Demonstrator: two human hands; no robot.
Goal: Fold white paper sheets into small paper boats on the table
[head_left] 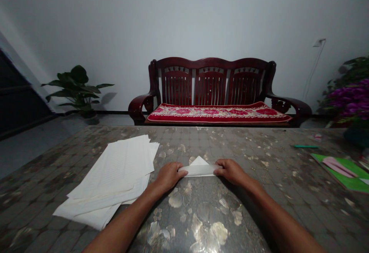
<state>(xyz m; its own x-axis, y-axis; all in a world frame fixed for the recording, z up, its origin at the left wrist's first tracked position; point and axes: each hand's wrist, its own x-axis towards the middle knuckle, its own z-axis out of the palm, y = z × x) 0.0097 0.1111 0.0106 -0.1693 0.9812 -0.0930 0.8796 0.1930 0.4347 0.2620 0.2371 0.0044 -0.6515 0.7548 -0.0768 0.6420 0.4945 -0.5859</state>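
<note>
A folded sheet of white paper (198,170) lies across the middle of the table, with a long flat band in front and a small triangular peak rising behind it. My left hand (170,176) pinches the band's left end between thumb and fingers. At the other end, my right hand (232,171) grips the paper the same way, thumb toward me. Both hands are closed and rest at or just above the tabletop. The fingertips behind the paper are partly hidden.
A loose stack of white papers (115,172) spreads left of my left arm. Far right are a green pen (306,146) and a green sheet (353,182) bearing a pink piece (340,167). Beyond the patterned table (198,214) stands a wooden bench (210,80).
</note>
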